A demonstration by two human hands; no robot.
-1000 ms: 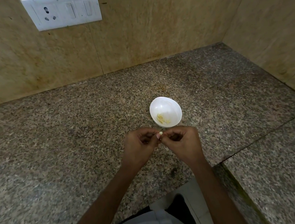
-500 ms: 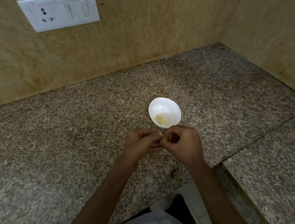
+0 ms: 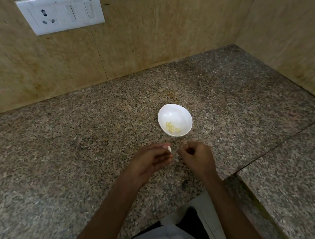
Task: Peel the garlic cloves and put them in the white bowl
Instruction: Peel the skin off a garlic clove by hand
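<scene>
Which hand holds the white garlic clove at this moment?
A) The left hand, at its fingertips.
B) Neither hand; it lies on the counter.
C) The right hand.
A: the garlic clove is pinched at the fingertips of the left hand, on the near side of the white bowl, while the right hand is curled beside it with a small gap between them.

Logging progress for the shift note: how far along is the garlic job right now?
Done: a few peeled cloves lie in the white bowl. In hand: the left hand pinches a pale clove at its fingers; the right hand is curled beside it. Left: that clove is not yet in the bowl. No other unpeeled garlic shows.
</scene>
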